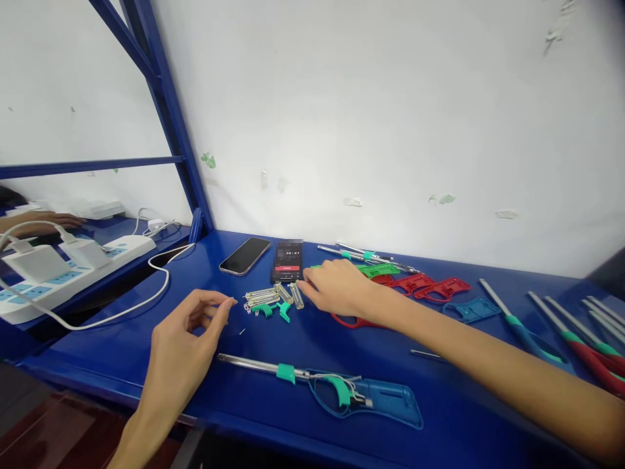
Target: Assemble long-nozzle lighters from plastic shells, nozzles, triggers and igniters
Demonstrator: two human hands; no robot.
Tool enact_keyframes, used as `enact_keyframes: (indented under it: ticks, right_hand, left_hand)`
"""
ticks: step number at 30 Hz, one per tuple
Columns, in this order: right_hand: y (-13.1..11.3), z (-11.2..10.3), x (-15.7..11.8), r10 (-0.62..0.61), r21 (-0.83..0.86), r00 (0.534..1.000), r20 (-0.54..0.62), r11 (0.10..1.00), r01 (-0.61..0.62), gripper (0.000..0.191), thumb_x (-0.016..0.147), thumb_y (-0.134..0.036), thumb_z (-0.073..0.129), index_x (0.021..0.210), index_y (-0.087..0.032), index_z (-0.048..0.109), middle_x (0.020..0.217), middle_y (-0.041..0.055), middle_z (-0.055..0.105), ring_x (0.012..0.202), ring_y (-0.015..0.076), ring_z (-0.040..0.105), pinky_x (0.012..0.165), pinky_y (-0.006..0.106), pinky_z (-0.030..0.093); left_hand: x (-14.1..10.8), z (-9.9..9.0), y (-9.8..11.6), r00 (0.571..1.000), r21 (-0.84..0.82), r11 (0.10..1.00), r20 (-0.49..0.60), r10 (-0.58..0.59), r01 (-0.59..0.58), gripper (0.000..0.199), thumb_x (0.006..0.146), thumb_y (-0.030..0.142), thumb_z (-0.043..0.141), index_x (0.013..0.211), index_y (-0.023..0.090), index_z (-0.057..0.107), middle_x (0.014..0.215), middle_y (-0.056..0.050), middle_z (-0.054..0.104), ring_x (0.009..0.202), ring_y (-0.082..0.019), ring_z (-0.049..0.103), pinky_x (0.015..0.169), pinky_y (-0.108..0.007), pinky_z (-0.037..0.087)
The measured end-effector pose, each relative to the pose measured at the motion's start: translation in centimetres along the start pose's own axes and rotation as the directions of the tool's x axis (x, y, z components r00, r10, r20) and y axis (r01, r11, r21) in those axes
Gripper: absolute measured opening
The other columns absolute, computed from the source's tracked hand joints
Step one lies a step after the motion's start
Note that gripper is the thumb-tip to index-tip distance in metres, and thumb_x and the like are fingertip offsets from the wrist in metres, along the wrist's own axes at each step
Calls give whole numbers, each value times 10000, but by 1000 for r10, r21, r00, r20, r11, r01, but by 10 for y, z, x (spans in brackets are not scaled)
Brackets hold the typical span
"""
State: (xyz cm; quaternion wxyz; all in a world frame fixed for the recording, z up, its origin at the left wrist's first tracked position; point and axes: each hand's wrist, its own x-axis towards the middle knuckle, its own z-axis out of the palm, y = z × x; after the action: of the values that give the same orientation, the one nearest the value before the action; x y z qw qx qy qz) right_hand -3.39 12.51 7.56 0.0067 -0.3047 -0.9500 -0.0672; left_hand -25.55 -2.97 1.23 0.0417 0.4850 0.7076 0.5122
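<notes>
My left hand (188,339) hovers over the blue bench with thumb and forefinger pinched together; whether something tiny sits between them I cannot tell. My right hand (336,286) reaches across to a small heap of clear tubes and teal clips (273,299), its fingertips touching the rightmost clear tube (297,295). In front of me lies a half-built lighter (336,389): a metal rod with a teal collar, a blue open shell and a teal trigger. A tiny pin (242,331) lies on the bench near my left hand.
Two phones (245,255) (288,260) lie by the wall. Red, green and blue shells (430,288) and finished long lighters (561,335) lie to the right. A white power strip (73,267) with chargers and cable sits left, beside a blue frame post (170,117). Another person's hand (34,221) shows far left.
</notes>
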Motion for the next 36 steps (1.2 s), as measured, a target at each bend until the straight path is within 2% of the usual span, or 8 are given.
enact_keyframes:
  ticks: [5, 11, 15, 18, 21, 25, 32, 36]
  right_hand:
    - [-7, -10, 35, -15, 48, 975, 221, 999, 4, 368, 1021, -401, 674, 1309, -175, 639, 1296, 99, 670, 1092, 244, 693, 925, 463, 605]
    - [-2, -19, 34, -10, 70, 945, 327, 997, -13, 377, 1020, -395, 676, 1325, -178, 631, 1314, 102, 662, 1101, 247, 690, 924, 464, 606]
    - [16, -28, 13, -14, 80, 957, 288, 997, -9, 362, 1023, -404, 672, 1301, -174, 641, 1278, 96, 675, 1066, 236, 698, 904, 447, 611]
    - [29, -34, -16, -38, 103, 971, 236, 995, 14, 285, 1038, -420, 641, 1146, -160, 683, 1065, 50, 715, 884, 181, 700, 801, 374, 605]
    - [35, -36, -53, -72, 140, 985, 158, 989, 50, 188, 1017, -296, 598, 877, -192, 668, 727, -26, 661, 630, 127, 593, 627, 273, 472]
    - [33, -32, -101, -98, 160, 993, 62, 983, 87, 72, 900, -169, 635, 854, -221, 616, 635, -63, 605, 513, 99, 465, 518, 260, 294]
    - [28, -3, -130, -158, 67, 982, -104, 984, 165, 58, 1043, -223, 570, 1062, -219, 625, 850, -19, 742, 598, 137, 618, 529, 298, 259]
    - [35, 22, -126, -221, -11, 950, -219, 974, 224, 156, 1065, -238, 531, 1189, -225, 626, 984, 13, 741, 691, 159, 673, 554, 307, 271]
  left_hand:
    - [-2, 0, -11, 999, 2, 1000, -13, 29, -29, 380, 915, 612, 676, 999, 242, 702, 897, -4, 737, 783, -181, 687, 597, -244, 484]
    - [-6, 2, -14, 994, 28, 997, -74, 79, -77, 362, 940, 606, 648, 1034, 268, 741, 841, 13, 709, 698, -147, 618, 553, -228, 450]
    - [-3, 1, -14, 992, 31, 995, -78, 100, -98, 350, 956, 599, 637, 1060, 287, 758, 915, 10, 743, 733, -147, 653, 571, -219, 478]
    - [-1, 0, -13, 989, 19, 992, -86, 124, -123, 335, 946, 590, 652, 1050, 295, 770, 974, 9, 766, 774, -153, 691, 615, -217, 513]
    - [-7, 4, -8, 980, -6, 986, -104, 167, -168, 302, 954, 565, 650, 1047, 308, 777, 1032, 12, 772, 841, -157, 713, 647, -201, 531]
    - [-28, 17, 13, 939, -81, 936, -43, 341, -343, 177, 994, 423, 656, 1062, 316, 780, 1043, 19, 758, 914, -135, 730, 789, -171, 564]
    - [-44, 57, 76, 725, -280, 719, 102, 681, -636, 318, 1015, 107, 587, 1199, 308, 751, 905, 21, 707, 708, -72, 679, 617, -137, 527]
    - [-43, 77, 90, 788, -268, 776, 86, 609, -571, 240, 1002, 165, 651, 1162, 317, 745, 812, 71, 726, 600, -57, 622, 568, -132, 500]
